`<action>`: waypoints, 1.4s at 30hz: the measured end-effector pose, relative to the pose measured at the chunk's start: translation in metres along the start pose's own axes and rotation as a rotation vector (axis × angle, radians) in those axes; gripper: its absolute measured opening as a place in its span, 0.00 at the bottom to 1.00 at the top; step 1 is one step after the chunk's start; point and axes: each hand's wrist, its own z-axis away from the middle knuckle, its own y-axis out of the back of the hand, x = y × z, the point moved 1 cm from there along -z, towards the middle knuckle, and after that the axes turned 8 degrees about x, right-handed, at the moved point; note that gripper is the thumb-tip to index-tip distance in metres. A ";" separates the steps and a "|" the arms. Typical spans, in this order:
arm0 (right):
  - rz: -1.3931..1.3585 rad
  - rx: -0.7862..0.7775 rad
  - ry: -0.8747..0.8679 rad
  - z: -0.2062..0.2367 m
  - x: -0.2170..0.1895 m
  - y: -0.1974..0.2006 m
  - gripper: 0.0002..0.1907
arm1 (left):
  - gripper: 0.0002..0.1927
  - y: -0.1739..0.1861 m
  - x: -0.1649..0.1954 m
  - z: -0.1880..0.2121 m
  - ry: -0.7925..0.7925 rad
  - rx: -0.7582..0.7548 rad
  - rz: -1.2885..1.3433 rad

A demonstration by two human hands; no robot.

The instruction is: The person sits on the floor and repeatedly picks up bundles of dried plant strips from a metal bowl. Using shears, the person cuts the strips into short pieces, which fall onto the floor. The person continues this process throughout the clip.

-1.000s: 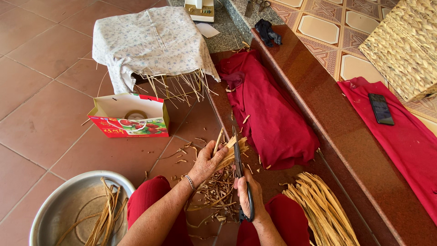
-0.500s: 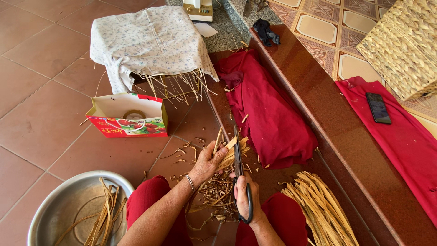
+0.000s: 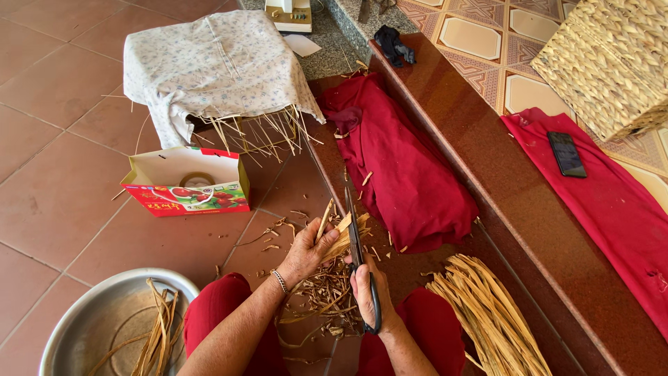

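My left hand pinches a small bunch of dried straw strips and holds it up over my lap. In my right hand are long black scissors, with the blades pointing away from me and lying against the strips. Below both hands a heap of cut straw scraps lies between my red-trousered knees.
A bundle of dried strips lies at my right. A metal basin with a few strips sits bottom left. A red open box, a cloth-covered pile, red cloths, a phone and a woven basket surround me.
Both hands stay in place; the scissors have shifted only slightly against the strips.
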 end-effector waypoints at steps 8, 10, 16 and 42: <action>-0.135 -0.033 -0.084 0.003 0.002 -0.003 0.40 | 0.16 0.001 -0.001 -0.001 -0.011 -0.008 0.033; -0.159 -0.102 -0.031 0.000 0.001 -0.003 0.42 | 0.16 0.002 0.000 -0.002 0.009 0.006 0.040; -0.166 -0.118 0.041 -0.001 0.007 -0.001 0.45 | 0.15 0.008 -0.001 -0.001 0.014 -0.002 0.022; 0.154 -0.098 0.055 0.001 0.000 0.006 0.39 | 0.16 0.004 0.001 -0.001 0.026 0.149 0.007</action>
